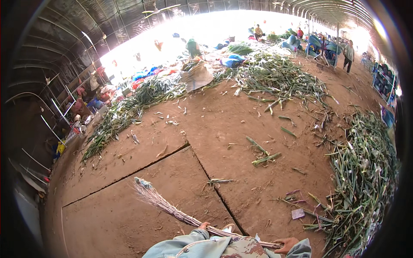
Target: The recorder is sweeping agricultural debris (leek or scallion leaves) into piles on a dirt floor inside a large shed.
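A long broom of bundled thin twigs [170,208] lies slantwise across the front of my body. Its bushy end, with a bit of bluish material at the tip, points to the far left, over or on the brown ground. Partway along the stick bundle, my left hand [204,225] is closed around it. Close to the butt end at the lower right, my right hand [285,245] grips the same broom. Both sleeves are pale blue-grey. Between the hands, part of the handle crosses in front of my camouflage-patterned clothing.
Cut green stalks form a large heap [363,176] on the right, another pile [279,77] farther back and a row [124,112] at the left. Loose stalks [266,159] litter the dirt floor, which has dark seams [215,189]. A person [348,56] stands at the back right; others are farther off.
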A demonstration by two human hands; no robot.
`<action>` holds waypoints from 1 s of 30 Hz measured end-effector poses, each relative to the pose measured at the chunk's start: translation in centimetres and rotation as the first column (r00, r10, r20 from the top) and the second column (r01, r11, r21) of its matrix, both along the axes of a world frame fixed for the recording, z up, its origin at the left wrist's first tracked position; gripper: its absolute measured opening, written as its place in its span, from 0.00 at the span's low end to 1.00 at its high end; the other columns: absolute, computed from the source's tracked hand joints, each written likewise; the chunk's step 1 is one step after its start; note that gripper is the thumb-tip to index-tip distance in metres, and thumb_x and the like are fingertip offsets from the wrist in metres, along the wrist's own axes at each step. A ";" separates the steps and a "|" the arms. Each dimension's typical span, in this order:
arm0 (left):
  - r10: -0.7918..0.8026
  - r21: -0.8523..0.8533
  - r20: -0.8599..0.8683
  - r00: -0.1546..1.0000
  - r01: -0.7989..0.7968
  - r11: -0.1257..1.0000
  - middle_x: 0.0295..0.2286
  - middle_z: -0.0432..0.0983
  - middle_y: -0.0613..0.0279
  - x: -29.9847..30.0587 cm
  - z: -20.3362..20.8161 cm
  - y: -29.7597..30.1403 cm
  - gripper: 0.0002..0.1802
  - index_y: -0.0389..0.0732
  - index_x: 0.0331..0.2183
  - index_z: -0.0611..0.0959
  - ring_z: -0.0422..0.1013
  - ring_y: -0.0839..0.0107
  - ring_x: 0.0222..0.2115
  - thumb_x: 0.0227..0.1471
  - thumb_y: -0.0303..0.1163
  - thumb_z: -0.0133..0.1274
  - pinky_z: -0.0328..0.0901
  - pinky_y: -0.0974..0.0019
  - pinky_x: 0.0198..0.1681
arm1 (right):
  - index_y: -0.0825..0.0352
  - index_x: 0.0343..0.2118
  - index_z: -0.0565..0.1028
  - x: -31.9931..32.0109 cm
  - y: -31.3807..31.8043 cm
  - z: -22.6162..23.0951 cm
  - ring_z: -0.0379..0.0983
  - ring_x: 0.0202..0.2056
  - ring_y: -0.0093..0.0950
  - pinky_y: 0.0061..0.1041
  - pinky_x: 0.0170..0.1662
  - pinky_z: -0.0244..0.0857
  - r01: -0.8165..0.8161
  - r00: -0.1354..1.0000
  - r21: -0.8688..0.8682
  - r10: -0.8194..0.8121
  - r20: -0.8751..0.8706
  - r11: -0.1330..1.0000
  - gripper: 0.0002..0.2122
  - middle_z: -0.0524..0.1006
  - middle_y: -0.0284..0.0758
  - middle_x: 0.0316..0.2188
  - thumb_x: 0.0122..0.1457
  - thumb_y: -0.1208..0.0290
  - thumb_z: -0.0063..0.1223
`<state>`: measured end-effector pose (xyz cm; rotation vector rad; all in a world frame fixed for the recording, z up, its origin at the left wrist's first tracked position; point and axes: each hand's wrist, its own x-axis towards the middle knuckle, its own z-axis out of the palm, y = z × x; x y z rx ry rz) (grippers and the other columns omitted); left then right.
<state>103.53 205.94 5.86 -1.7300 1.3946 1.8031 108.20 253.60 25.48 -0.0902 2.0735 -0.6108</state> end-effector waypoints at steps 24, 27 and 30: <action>-0.125 -0.015 -0.005 0.992 0.125 0.992 0.33 0.80 0.51 1.5 -5.2 -3.0 0.23 0.31 0.35 0.81 0.76 0.61 0.32 0.43 0.40 0.63 0.72 0.60 0.41 | 0.48 0.57 0.76 0.8 -0.9 -0.2 0.79 0.47 0.30 0.24 0.52 0.70 -0.023 1.000 0.010 0.023 0.010 1.000 0.34 0.82 0.33 0.47 0.45 0.42 0.66; -0.088 -0.021 0.026 0.996 0.088 0.996 0.33 0.80 0.51 1.5 -5.8 -3.8 0.24 0.30 0.36 0.81 0.75 0.61 0.32 0.41 0.40 0.64 0.71 0.59 0.41 | 0.48 0.57 0.76 0.8 -1.1 -0.2 0.79 0.47 0.30 0.24 0.52 0.70 -0.035 0.999 0.010 0.035 0.007 0.999 0.34 0.82 0.33 0.47 0.45 0.42 0.66; 0.025 0.059 -0.020 0.999 -0.024 0.998 0.33 0.80 0.49 1.7 -6.4 -4.0 0.24 0.29 0.35 0.81 0.75 0.61 0.31 0.39 0.38 0.65 0.71 0.57 0.38 | 0.48 0.57 0.76 0.7 -1.2 -0.3 0.79 0.47 0.30 0.24 0.52 0.70 -0.043 0.999 0.008 0.043 0.006 0.999 0.34 0.82 0.33 0.47 0.45 0.41 0.66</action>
